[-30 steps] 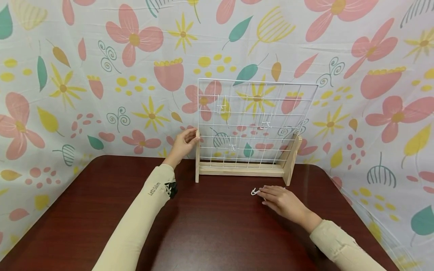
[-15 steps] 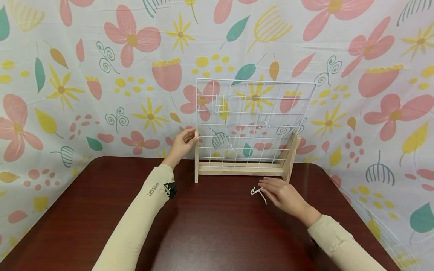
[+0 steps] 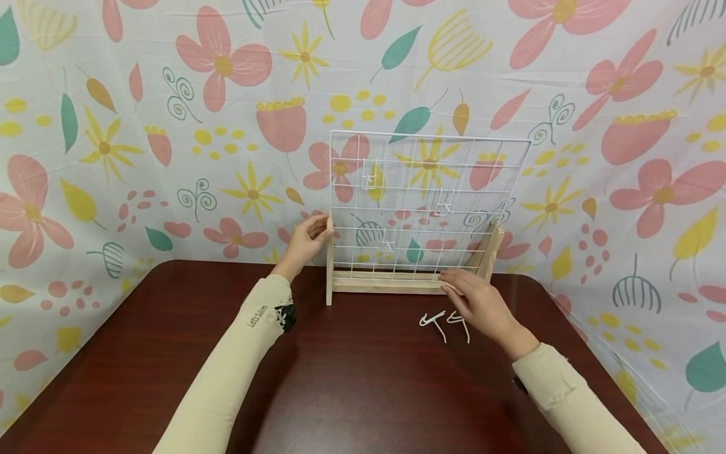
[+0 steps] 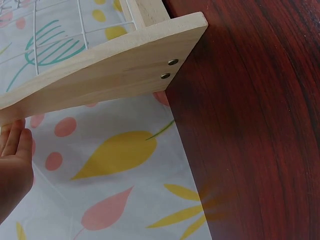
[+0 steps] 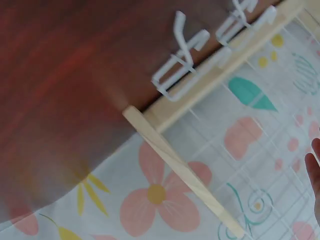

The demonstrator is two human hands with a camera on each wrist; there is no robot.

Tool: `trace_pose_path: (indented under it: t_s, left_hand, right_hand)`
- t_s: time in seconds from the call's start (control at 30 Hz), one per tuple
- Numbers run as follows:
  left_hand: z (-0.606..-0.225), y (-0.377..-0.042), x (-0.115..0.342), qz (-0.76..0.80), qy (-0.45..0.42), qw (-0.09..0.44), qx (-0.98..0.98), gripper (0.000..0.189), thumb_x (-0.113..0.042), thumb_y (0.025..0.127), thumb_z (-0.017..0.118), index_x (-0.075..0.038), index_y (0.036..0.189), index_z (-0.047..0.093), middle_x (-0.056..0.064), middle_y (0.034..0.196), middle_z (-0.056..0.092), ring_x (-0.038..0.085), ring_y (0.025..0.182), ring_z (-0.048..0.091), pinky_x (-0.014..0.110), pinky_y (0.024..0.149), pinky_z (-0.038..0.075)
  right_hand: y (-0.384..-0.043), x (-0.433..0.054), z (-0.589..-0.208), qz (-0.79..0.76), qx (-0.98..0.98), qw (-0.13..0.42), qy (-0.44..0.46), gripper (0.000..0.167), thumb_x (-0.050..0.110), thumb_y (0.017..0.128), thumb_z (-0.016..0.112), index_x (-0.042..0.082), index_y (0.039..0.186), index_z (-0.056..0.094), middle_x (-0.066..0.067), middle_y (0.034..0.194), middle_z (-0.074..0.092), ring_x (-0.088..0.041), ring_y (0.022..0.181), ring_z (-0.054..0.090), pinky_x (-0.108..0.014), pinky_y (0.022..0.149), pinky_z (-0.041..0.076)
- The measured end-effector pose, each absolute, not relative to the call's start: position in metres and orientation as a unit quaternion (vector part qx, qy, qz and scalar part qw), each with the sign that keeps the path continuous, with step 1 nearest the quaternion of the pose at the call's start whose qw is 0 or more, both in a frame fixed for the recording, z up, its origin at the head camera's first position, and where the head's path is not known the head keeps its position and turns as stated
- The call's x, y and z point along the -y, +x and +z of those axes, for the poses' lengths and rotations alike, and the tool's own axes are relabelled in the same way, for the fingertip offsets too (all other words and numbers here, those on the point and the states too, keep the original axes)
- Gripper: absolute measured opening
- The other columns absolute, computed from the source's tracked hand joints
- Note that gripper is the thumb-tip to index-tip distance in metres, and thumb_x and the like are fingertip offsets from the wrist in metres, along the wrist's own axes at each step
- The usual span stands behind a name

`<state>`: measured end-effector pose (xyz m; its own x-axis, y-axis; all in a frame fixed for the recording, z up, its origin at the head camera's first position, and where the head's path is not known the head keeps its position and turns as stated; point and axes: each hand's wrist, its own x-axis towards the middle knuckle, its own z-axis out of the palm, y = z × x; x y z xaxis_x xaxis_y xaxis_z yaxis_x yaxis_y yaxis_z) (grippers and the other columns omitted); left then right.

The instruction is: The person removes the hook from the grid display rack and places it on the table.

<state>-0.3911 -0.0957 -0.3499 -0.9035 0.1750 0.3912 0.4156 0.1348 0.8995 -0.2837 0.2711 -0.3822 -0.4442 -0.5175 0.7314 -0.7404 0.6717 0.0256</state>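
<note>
A white wire grid rack (image 3: 431,210) stands in a pale wooden base (image 3: 391,285) at the back of the table. My left hand (image 3: 303,244) holds its left wooden side post (image 3: 330,271) near the top; in the left wrist view, the fingers (image 4: 16,142) reach the post's edge. Three white wire hooks hang on the grid: an upper left hook (image 3: 370,180), a right hook (image 3: 444,207) and a lower hook (image 3: 388,245). Two loose white hooks (image 5: 187,65) lie on the table before the base. Above them, my right hand (image 3: 482,309) holds nothing, fingers extended toward the lower bar.
The dark reddish-brown table (image 3: 340,378) runs forward from the rack. A flower-printed cloth (image 3: 227,157) hangs close behind the table and rack. The right wooden side post (image 3: 492,252) slants up behind my right hand.
My right hand has lifted off the hooks and moved up toward the rack's lower bar, uncovering a second hook. The nearer hook has turned to show its stem. My left hand stays put.
</note>
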Motion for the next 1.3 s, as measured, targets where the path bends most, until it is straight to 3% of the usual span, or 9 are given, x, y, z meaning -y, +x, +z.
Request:
trace_pose_path:
  t_s: [0.3,0.5,0.8,1.0,1.3]
  left_hand:
    - [-0.348,-0.389,0.095,-0.624,-0.199,0.097,0.749,0.045,-0.006,0.094,0.061,0.004,0.137,0.049,0.024,0.13,0.056,0.035,0.123,0.052,0.042,0.101,0.046]
    - [-0.348,-0.389,0.096,-0.622,-0.202,0.099,0.75,0.045,-0.006,0.095,0.06,0.005,0.137,0.048,0.025,0.132,0.055,0.036,0.123,0.052,0.043,0.102,0.045]
    - [-0.348,-0.388,0.095,-0.624,-0.201,0.097,0.749,0.045,-0.007,0.095,0.061,0.005,0.137,0.049,0.025,0.13,0.055,0.036,0.123,0.052,0.042,0.102,0.045]
    - [-0.346,-0.385,0.095,-0.632,-0.205,0.093,0.741,0.046,-0.006,0.095,0.06,0.008,0.137,0.046,0.027,0.132,0.052,0.037,0.125,0.049,0.043,0.105,0.043]
    - [-0.349,-0.389,0.095,-0.626,-0.198,0.091,0.749,0.045,-0.008,0.095,0.06,0.003,0.138,0.049,0.022,0.132,0.054,0.034,0.124,0.051,0.04,0.102,0.046]
  right_hand:
    - [-0.292,-0.27,-0.362,0.177,0.825,0.422,0.332,0.037,-0.005,0.08,0.072,-0.002,0.117,0.065,-0.017,0.114,0.065,-0.033,0.107,0.06,-0.045,0.088,0.048]
    - [-0.296,-0.267,-0.353,0.196,0.822,0.434,0.314,0.044,-0.005,0.082,0.07,0.0,0.125,0.061,-0.019,0.117,0.063,-0.034,0.109,0.058,-0.046,0.091,0.046]
    - [-0.299,-0.261,-0.345,0.24,0.807,0.463,0.277,0.044,-0.008,0.083,0.069,-0.004,0.126,0.06,-0.02,0.123,0.062,-0.038,0.114,0.056,-0.049,0.098,0.044]
    - [-0.304,-0.255,-0.343,0.266,0.799,0.468,0.267,0.043,-0.007,0.085,0.068,-0.004,0.127,0.059,-0.021,0.124,0.061,-0.038,0.116,0.055,-0.047,0.101,0.043]
    - [-0.31,-0.249,-0.337,0.288,0.81,0.454,0.233,0.047,0.002,0.089,0.067,-0.005,0.133,0.053,-0.023,0.129,0.056,-0.038,0.122,0.05,-0.052,0.103,0.04]
